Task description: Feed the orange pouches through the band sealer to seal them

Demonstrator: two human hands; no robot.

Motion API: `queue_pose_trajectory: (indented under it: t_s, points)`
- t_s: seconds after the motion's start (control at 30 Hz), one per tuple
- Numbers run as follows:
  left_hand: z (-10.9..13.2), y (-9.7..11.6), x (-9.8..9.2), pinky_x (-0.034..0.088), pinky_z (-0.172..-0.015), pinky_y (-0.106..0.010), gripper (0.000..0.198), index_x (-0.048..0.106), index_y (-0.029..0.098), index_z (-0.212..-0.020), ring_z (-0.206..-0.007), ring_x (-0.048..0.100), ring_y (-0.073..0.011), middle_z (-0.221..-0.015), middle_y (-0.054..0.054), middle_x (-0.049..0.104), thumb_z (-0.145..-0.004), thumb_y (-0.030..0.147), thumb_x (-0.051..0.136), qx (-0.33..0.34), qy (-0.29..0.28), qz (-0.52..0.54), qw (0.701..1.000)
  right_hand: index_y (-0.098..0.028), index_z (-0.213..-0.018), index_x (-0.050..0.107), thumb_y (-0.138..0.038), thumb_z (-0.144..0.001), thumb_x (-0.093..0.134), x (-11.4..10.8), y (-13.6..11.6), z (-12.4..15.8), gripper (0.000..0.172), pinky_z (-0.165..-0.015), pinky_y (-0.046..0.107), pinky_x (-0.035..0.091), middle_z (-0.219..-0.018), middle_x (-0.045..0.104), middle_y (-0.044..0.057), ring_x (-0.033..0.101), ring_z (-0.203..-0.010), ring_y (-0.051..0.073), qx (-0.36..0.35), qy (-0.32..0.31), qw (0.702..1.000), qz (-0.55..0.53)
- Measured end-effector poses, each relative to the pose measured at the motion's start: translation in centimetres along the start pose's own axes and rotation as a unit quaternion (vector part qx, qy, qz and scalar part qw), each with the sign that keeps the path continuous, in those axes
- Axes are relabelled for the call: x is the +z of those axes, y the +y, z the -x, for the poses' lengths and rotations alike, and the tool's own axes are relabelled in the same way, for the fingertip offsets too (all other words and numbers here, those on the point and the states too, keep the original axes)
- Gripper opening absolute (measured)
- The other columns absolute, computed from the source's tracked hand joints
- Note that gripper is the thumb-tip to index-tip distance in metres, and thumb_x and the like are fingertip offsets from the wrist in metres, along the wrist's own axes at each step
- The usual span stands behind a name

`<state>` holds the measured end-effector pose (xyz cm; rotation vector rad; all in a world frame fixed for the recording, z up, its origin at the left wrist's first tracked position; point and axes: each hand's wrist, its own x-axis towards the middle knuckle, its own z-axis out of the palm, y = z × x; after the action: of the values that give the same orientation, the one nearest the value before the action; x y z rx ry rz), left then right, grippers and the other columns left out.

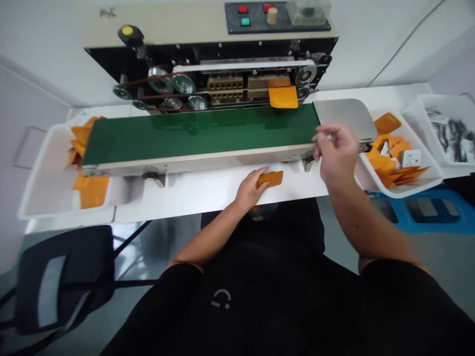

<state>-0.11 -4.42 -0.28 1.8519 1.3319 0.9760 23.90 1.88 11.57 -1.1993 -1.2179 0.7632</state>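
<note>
My left hand (250, 187) rests on the white table edge with its fingers closed on an orange pouch (272, 178) lying flat there. My right hand (335, 151) hovers above the right end of the green conveyor belt (200, 131), its fingers loosely curled with nothing visible in them. Another orange pouch (284, 97) sits upright at the sealer's intake, at the back right of the belt. The sealing machine (222, 64) stands behind the belt.
A white tray (403, 190) at the right holds several orange pouches and a small white box. A white bin (44, 198) at the left holds several orange pouches. Another tray (451, 128) with dark items stands far right. A blue stool (426, 212) and a black chair (59, 277) flank me.
</note>
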Motion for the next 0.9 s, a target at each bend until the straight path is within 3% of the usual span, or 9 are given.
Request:
queue_pose_trajectory:
  t_s: [0.07,0.13,0.23,0.33,0.5,0.73,0.8,0.9]
  points:
    - [-0.1,-0.1,0.0,0.058,-0.105,-0.044,0.048,0.063,0.022,-0.140,-0.117,0.071,-0.0273,-0.130,-0.013,0.072,-0.093,0.019,0.071,-0.002,0.011,0.016,1.000,-0.023,-0.106,0.071,-0.041,-0.095,0.071,0.0,1.7,4.7,0.021,-0.055,0.027,0.049,-0.089,0.066,0.004,0.056,-0.064,0.012,0.001,-0.050,0.998,0.047]
    - [-0.2,-0.3,0.1,0.057,-0.105,-0.042,0.045,0.066,0.022,-0.136,-0.116,0.071,-0.0262,-0.128,-0.012,0.073,-0.092,0.019,0.072,-0.005,0.027,0.034,0.999,-0.023,-0.112,0.072,-0.040,-0.094,0.070,0.5,3.5,8.2,0.025,-0.058,0.026,0.051,-0.099,0.067,0.006,0.059,-0.072,0.013,0.009,-0.075,0.992,0.100]
    - [-0.4,-0.6,0.1,0.055,-0.103,-0.039,0.034,0.070,0.023,-0.126,-0.113,0.071,-0.0247,-0.122,-0.009,0.074,-0.092,0.022,0.074,-0.015,0.044,0.061,0.997,-0.023,-0.129,0.068,-0.037,-0.087,0.074,1.5,6.0,10.6,0.045,-0.057,0.024,0.050,-0.125,0.062,0.010,0.059,-0.084,0.015,0.027,-0.082,0.984,0.156]
    - [-0.5,-0.9,0.2,0.055,-0.095,-0.035,0.025,0.072,0.022,-0.113,-0.104,0.071,-0.0230,-0.110,-0.007,0.075,-0.090,0.029,0.078,-0.030,0.053,0.085,0.994,-0.024,-0.136,0.065,-0.037,-0.084,0.076,2.0,7.5,10.7,0.054,-0.060,0.025,0.052,-0.126,0.063,0.011,0.059,-0.091,0.017,0.064,-0.100,0.982,0.146]
    - [-0.4,-1.3,0.3,0.052,-0.085,-0.031,0.026,0.072,0.021,-0.102,-0.094,0.068,-0.0205,-0.099,-0.004,0.073,-0.086,0.039,0.082,-0.043,0.062,0.104,0.992,-0.019,-0.101,0.073,-0.037,-0.087,0.072,1.7,7.8,10.3,0.022,-0.069,0.027,0.052,-0.094,0.067,0.005,0.060,-0.082,0.016,0.095,-0.118,0.983,0.108]
    - [-0.2,-1.1,0.1,0.049,-0.075,-0.027,0.031,0.070,0.020,-0.096,-0.081,0.063,-0.0169,-0.089,-0.001,0.069,-0.083,0.044,0.085,-0.091,0.067,0.137,0.984,-0.016,-0.093,0.071,-0.040,-0.085,0.076,1.8,7.5,10.7,0.026,-0.066,0.025,0.049,-0.086,0.070,0.004,0.063,-0.076,0.014,0.223,-0.178,0.958,0.009]
    - [-0.3,-0.9,-0.1,0.048,-0.073,-0.027,0.033,0.069,0.020,-0.095,-0.080,0.062,-0.0168,-0.089,-0.001,0.068,-0.082,0.046,0.085,-0.111,0.069,0.152,0.980,-0.016,-0.091,0.070,-0.040,-0.085,0.077,1.9,6.9,10.8,0.026,-0.062,0.023,0.048,-0.082,0.070,0.003,0.062,-0.071,0.013,0.236,-0.146,0.960,-0.022]
    - [-0.4,-0.5,-0.3,0.049,-0.074,-0.027,0.034,0.068,0.020,-0.096,-0.081,0.063,-0.0170,-0.090,-0.001,0.068,-0.082,0.047,0.084,-0.138,0.079,0.174,0.972,-0.018,-0.096,0.069,-0.040,-0.087,0.077,1.2,4.8,10.2,0.025,-0.058,0.022,0.050,-0.081,0.069,0.001,0.063,-0.066,0.011,0.196,-0.050,0.976,-0.084]
